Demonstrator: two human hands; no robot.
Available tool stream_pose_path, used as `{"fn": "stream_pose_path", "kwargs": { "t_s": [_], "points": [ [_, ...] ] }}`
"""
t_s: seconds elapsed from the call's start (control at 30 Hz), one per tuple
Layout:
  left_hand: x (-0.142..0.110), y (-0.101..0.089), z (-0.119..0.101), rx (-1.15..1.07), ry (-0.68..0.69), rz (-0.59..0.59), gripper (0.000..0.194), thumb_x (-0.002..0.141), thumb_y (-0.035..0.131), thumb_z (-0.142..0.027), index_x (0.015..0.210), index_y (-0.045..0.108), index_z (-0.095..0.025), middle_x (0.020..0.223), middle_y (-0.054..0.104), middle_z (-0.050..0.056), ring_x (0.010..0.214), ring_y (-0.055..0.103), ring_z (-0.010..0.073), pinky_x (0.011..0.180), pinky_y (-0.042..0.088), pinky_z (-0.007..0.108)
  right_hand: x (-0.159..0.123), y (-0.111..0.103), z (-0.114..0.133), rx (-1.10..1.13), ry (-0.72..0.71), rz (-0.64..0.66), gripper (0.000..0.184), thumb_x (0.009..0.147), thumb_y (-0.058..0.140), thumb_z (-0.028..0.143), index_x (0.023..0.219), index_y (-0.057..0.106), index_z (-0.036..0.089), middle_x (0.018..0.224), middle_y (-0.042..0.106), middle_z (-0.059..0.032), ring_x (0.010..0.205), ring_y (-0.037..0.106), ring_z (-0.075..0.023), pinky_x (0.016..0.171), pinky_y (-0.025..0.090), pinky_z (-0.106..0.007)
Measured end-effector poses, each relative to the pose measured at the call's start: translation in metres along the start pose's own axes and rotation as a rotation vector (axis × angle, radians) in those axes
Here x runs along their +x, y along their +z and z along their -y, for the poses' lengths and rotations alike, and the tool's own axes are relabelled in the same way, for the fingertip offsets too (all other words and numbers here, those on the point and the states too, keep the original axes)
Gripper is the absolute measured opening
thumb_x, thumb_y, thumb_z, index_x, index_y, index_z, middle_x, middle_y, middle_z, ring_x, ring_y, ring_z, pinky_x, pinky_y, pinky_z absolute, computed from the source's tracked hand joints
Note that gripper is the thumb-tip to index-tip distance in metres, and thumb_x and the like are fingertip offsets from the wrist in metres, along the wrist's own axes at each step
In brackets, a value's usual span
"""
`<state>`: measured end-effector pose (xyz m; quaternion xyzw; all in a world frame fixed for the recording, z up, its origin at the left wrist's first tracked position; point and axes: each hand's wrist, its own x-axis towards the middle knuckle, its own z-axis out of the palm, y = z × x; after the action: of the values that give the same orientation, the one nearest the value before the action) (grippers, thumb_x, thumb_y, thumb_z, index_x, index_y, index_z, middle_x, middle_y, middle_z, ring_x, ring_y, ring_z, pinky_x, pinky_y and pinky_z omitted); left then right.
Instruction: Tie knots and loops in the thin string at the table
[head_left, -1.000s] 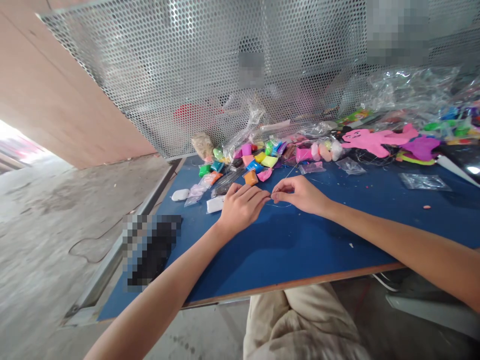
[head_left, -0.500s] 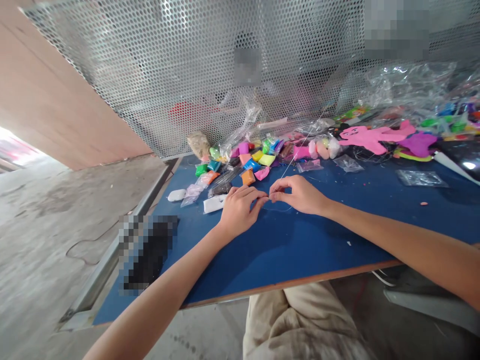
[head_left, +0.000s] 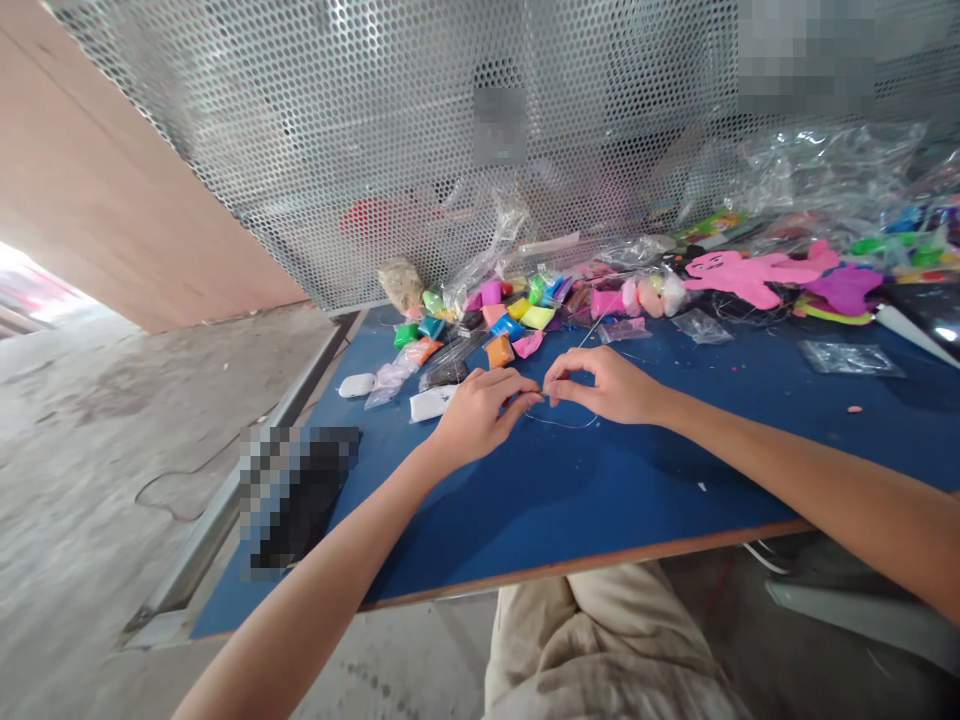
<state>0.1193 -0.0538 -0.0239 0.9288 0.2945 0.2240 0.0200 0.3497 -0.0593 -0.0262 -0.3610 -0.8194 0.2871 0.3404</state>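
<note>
My left hand is closed in a pinch above the middle of the blue table. Facing it, my right hand also pinches, its fingertips almost touching the left ones. A thin pale strand runs between the fingers and loops just below them. Part of it also sticks up beyond my right hand. Whether it is thread or wire, I cannot tell, and its ends are hidden by my fingertips. Beside my left hand lies a white box-like item.
Several colourful clay packets lie behind my hands. A pink figure-shaped piece and clear plastic bags are at the back right. Perforated metal mesh rises behind the table. A dark, partly blurred object lies at the left edge.
Both hands keep their pinch, with only slight finger movement. The raised part of the strand beyond my right hand shows less clearly. The whole view has shifted slightly.
</note>
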Motion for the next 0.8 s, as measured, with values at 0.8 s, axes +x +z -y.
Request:
{"fn": "stream_pose_path", "kwargs": {
  "t_s": [0.8],
  "points": [
    [-0.005,-0.003,0.016,0.442,0.24,-0.319,0.029,0.089,0.066,-0.045,0.112,0.067,-0.027,0.102,0.071,0.004,0.087,0.062,0.0189,0.081,0.04,0.037,0.001,0.021,-0.013,0.367,0.244,-0.023,0.028,0.086,0.068,0.044,0.085,0.074,0.018,0.078,0.075,-0.0047,0.069,0.062,-0.0154,0.063,0.043,-0.028]
  ]
}}
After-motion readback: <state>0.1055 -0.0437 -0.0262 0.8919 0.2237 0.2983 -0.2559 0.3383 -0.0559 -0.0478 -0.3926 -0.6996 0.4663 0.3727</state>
